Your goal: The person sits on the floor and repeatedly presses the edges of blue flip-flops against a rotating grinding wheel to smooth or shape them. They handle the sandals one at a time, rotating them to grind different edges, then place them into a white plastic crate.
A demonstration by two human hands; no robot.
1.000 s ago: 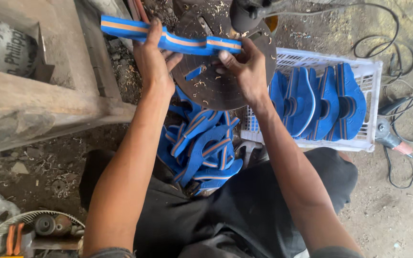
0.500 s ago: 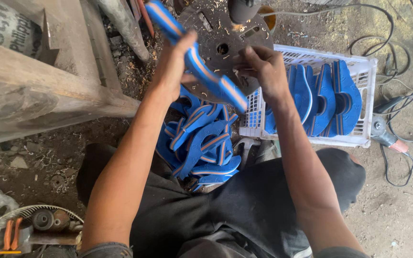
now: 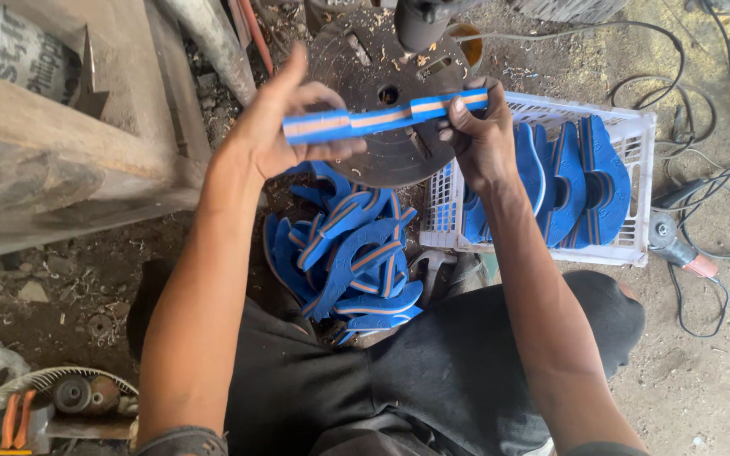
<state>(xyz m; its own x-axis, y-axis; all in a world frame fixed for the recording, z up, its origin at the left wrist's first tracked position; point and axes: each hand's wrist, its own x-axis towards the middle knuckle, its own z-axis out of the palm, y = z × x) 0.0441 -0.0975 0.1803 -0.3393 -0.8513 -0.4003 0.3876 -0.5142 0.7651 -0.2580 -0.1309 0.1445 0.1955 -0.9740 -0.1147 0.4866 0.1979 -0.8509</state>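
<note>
The person holds a blue sandal sole edge-on between both hands, out over a dark round metal disc. Seen from the side, the sole is a long, slim strip: blue with an orange band running along its middle, lying nearly level and tipping slightly up toward the right. The left hand supports one end with fingers spread loosely around it, the thumb underneath. The right hand pinches the other end, fingers closed on it. Below the hands lies a heap of matching blue soles on the ground; more stand upright in a white plastic crate just beside it.
</note>
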